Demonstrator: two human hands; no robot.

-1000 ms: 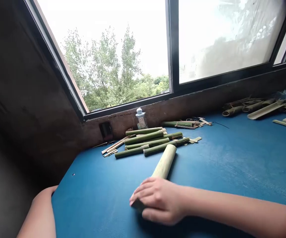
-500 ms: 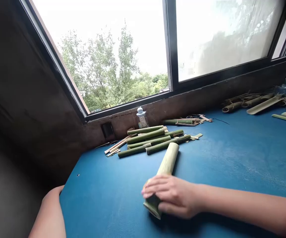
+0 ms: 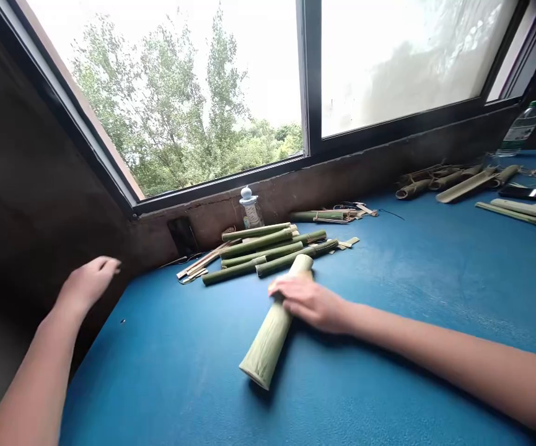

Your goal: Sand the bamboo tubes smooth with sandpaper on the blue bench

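Note:
A pale green bamboo tube (image 3: 268, 347) lies slanted on the blue tabletop, its near cut end toward me. My right hand (image 3: 311, 303) is wrapped over it near the far end, fingers closed and slightly blurred. Whether anything thin lies between palm and bamboo is hidden. Off the table's left edge, my left hand (image 3: 90, 282) hangs raised with its fingers curled in and no object showing in them. Just beyond the tube lies a pile of green bamboo sticks (image 3: 258, 248), with thin split strips (image 3: 200, 263) at its left.
A small jar with a pale blue lid (image 3: 251, 210) stands against the wall below the window. Another bundle of bamboo (image 3: 328, 215) lies near it. Farther right are bamboo pieces (image 3: 465, 186), a phone-like dark object (image 3: 523, 192) and a plastic bottle (image 3: 521, 133).
My right hand has slid along the bamboo tube from its near end toward its far end. My left hand has risen into view beside the table's left edge. The view has shifted slightly.

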